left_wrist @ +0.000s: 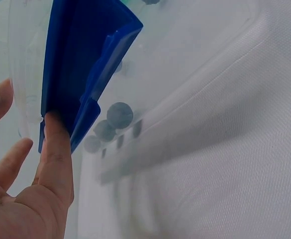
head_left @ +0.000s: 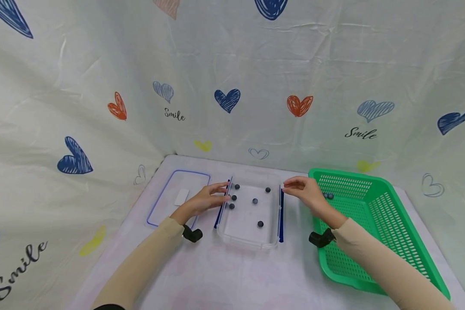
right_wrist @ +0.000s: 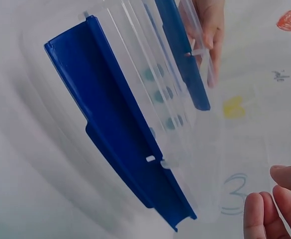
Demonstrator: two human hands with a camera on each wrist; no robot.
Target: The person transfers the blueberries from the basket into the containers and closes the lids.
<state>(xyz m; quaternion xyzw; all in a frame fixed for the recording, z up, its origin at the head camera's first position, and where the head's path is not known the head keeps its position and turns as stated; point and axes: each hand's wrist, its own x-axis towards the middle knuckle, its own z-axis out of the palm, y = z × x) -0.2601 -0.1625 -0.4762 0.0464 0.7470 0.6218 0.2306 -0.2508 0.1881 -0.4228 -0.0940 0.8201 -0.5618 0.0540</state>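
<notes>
A clear plastic box point(head_left: 246, 234) holds several small dark grey balls point(head_left: 255, 201), with three in a row by its left wall. Blue latch flaps hang folded down on both sides. My left hand point(head_left: 203, 200) is at the box's left side. In the left wrist view, its long fingers touch the left blue latch point(left_wrist: 68, 59) with the thumb held apart. Beside the far right corner is my right hand point(head_left: 306, 191), its fingers loosely bent. The right wrist view has those fingertips point(right_wrist: 254, 209) apart from the right blue latch point(right_wrist: 105, 109), nothing between them and the thumb.
On the table to the left lies a clear lid with a blue rim point(head_left: 162, 192), a white rectangle point(head_left: 181, 197) on it. A green slotted basket point(head_left: 407, 224) stands at the right under my right forearm, with a pair of dark balls point(head_left: 329, 196) inside. A heart-printed sheet hangs behind.
</notes>
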